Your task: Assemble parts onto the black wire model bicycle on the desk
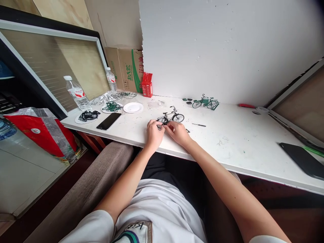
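A black model bicycle (174,118) stands upright on the white table in front of me, its handlebar and one wheel to the right. My left hand (155,133) is closed at the low left end of the bicycle, with its fingertips on the rear part. Close beside it, my right hand (178,132) has thumb and fingers pinched together at the bottom of the frame. What lies between the right fingertips is too small to make out. The hands hide part of the rear wheel. A small black piece (187,130) lies just right of my right hand.
A thin screwdriver (199,125) lies to the right, and a green model bicycle (205,102) stands by the wall. Leftward are a phone (109,121), plates of black parts (88,115) and green parts (111,106), an empty plate (133,107) and a water bottle (77,94).
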`<action>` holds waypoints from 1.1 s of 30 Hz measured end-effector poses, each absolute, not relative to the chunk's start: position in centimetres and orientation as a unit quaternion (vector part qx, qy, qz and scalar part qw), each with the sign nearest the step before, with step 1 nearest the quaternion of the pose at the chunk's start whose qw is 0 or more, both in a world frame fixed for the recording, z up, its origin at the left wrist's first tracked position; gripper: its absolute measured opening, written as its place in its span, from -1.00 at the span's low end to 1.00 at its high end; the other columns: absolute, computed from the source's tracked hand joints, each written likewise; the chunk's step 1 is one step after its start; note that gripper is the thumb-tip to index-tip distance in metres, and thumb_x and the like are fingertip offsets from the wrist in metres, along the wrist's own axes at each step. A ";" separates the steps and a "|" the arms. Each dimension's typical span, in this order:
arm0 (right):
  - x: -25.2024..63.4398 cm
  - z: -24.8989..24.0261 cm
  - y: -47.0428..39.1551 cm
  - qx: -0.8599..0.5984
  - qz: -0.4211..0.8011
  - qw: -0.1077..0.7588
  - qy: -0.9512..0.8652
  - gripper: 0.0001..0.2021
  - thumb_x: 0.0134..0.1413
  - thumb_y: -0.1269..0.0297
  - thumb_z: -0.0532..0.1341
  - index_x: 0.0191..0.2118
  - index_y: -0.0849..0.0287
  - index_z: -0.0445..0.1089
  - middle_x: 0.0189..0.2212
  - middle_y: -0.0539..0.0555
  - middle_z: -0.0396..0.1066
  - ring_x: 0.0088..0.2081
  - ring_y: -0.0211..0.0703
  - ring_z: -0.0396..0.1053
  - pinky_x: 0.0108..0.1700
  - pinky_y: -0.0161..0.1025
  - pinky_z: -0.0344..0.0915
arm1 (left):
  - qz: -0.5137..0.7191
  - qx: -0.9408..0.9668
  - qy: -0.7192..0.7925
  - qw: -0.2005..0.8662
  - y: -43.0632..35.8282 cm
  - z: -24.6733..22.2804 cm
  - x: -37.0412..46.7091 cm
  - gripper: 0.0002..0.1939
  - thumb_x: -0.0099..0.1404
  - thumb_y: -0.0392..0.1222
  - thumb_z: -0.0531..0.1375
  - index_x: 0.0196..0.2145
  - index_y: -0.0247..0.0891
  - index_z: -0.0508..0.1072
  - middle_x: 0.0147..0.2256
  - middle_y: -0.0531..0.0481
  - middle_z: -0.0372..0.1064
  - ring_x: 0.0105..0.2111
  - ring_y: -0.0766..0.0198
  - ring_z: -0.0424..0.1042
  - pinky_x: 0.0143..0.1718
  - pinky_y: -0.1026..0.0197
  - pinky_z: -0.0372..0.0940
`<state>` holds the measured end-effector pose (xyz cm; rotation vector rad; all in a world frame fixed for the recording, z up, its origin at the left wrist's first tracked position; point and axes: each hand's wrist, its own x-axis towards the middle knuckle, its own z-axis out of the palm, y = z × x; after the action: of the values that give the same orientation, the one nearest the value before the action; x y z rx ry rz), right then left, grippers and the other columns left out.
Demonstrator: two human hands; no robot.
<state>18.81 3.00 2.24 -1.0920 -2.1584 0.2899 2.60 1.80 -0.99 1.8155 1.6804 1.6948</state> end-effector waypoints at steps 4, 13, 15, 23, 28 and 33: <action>18.9 2.3 3.1 -0.393 0.173 0.370 -0.824 -0.73 0.43 0.16 0.19 -0.26 0.15 0.56 -0.33 0.10 0.62 -0.33 -0.11 0.51 -0.21 -0.21 0.35 | 0.561 0.606 0.560 0.069 1.7 -1.1 2.8 -0.88 0.30 -0.41 0.33 -0.26 -0.22 0.57 -0.15 -0.12 0.50 -0.04 0.05 0.53 0.11 -0.01 0.43; 18.8 1.8 3.0 -0.366 0.282 0.416 -0.784 -0.76 0.30 0.17 0.29 -0.06 0.15 0.65 -0.18 0.13 0.68 -0.22 -0.06 0.62 -0.25 -0.22 0.54 | 0.568 0.590 0.567 0.086 2.3 -1.0 2.6 -0.88 0.28 -0.40 0.32 -0.26 -0.23 0.57 -0.13 -0.13 0.50 -0.04 0.04 0.54 0.11 -0.04 0.43; 18.8 1.7 3.1 -0.358 0.286 0.419 -0.784 -0.75 0.28 0.15 0.32 -0.06 0.14 0.66 -0.17 0.13 0.69 -0.23 -0.06 0.63 -0.25 -0.21 0.56 | 0.570 0.589 0.567 0.085 2.3 -0.9 2.5 -0.87 0.27 -0.41 0.32 -0.25 -0.23 0.57 -0.13 -0.13 0.51 -0.04 0.03 0.54 0.11 -0.05 0.43; 19.5 1.6 3.6 -0.328 0.216 0.418 -0.819 -0.76 0.36 0.14 0.30 -0.05 0.08 0.71 -0.22 0.10 0.70 -0.42 -0.15 0.56 -0.25 -0.19 0.52 | 0.580 0.587 0.558 0.088 2.1 -1.1 2.4 -0.88 0.30 -0.40 0.31 -0.25 -0.23 0.58 -0.14 -0.13 0.51 -0.05 0.05 0.54 0.11 -0.04 0.43; 19.2 1.7 3.3 -0.336 0.115 0.402 -0.844 -0.74 0.43 0.22 0.23 -0.03 0.09 0.70 -0.12 0.15 0.70 -0.16 0.00 0.64 -0.07 -0.14 0.51 | 0.582 0.584 0.557 0.096 2.2 -1.2 2.3 -0.89 0.31 -0.40 0.31 -0.26 -0.22 0.58 -0.15 -0.11 0.51 -0.10 0.09 0.55 0.08 0.00 0.44; 19.1 1.7 3.2 -0.394 0.073 0.367 -0.839 -0.71 0.46 0.21 0.18 -0.03 0.12 0.67 -0.12 0.19 0.68 -0.14 0.05 0.62 0.01 -0.09 0.47 | 0.570 0.586 0.569 0.093 1.8 -1.1 2.3 -0.91 0.32 -0.37 0.31 -0.25 -0.22 0.58 -0.15 -0.11 0.52 -0.10 0.08 0.55 0.08 -0.01 0.44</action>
<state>19.12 3.22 1.68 -1.0128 -2.1570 0.1870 2.32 1.81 -1.11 1.7381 1.6881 1.6917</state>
